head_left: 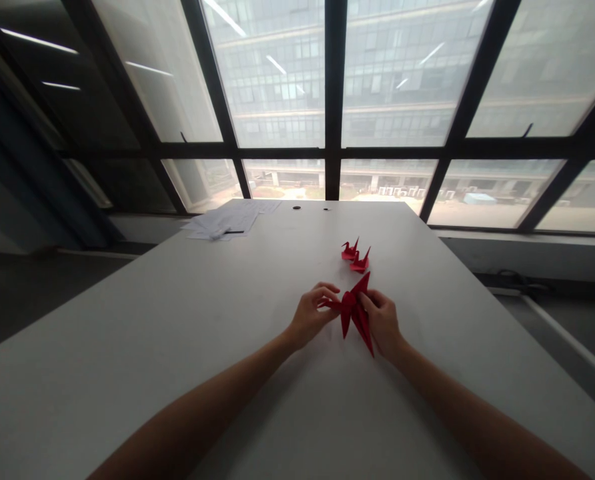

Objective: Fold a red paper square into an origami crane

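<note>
Both hands are pinching a half-folded red paper origami piece just above the white table, left hand on one pointed flap, right hand on the other side. Two small finished red paper cranes sit close behind it, and some loose white paper sheets lie at the far left corner.

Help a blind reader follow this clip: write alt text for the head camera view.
The left hand and right hand pinch a red folded paper figure between them over a white table. Two more red folded pieces sit just beyond it, loose white sheets lie at the far left corner, and large dark-framed windows fill the background.
</note>
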A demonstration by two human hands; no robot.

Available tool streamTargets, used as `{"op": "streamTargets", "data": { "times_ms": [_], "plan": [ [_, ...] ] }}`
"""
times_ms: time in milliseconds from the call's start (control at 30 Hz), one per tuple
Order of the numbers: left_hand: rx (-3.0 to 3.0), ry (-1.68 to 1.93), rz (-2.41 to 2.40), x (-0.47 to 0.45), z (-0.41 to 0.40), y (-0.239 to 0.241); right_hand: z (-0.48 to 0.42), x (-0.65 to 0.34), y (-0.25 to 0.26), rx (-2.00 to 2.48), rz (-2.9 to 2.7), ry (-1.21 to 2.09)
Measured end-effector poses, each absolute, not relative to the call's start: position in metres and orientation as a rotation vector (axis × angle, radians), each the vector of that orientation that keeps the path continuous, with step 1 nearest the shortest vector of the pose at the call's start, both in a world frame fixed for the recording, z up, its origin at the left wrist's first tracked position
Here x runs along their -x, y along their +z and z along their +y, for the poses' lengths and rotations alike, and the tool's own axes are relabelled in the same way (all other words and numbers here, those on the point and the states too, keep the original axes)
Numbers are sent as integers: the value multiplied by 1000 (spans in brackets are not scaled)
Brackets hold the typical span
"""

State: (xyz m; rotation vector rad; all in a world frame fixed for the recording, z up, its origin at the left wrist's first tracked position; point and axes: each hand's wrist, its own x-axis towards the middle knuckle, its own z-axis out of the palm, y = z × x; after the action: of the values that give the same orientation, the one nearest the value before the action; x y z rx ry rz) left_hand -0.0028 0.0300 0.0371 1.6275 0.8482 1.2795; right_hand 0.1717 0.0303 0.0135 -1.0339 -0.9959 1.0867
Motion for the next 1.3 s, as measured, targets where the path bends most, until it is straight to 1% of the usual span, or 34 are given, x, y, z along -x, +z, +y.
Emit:
{"op": "streamTargets", "data": {
  "times_ms": [133, 300, 400, 533, 633, 800, 933, 1133, 1300],
  "plan": [
    [-1907, 1305, 844, 1, 24, 41, 33, -173, 10, 1068, -942, 985],
    [-2239, 1177, 748, -3, 12, 45, 32, -173, 12, 1101, -968, 879],
    [-2199, 1183, 817, -2, 11, 46, 29, -172, 15, 1089, -1072, 781],
    [-2038, 1181, 1054, 0, 19, 44, 23, -168, 16, 1046, -1243, 669],
    [-1964, 1137, 1128, 0, 25, 39, 21, -166, 17, 1003, -1303, 717],
    [-1812, 1268, 1160, -2, 27, 35, 25, -166, 17, 961, -1227, 834],
    [-2050, 1289, 1213, -2, 25, 37, 27, -167, 17, 956, -1217, 873],
    [-2261, 1246, 1332, 3, 25, 38, 26, -168, 15, 961, -1285, 812],
    [-2620, 1123, 1402, 2, 21, 47, 24, -167, 15, 981, -1304, 754]
  ]
}}
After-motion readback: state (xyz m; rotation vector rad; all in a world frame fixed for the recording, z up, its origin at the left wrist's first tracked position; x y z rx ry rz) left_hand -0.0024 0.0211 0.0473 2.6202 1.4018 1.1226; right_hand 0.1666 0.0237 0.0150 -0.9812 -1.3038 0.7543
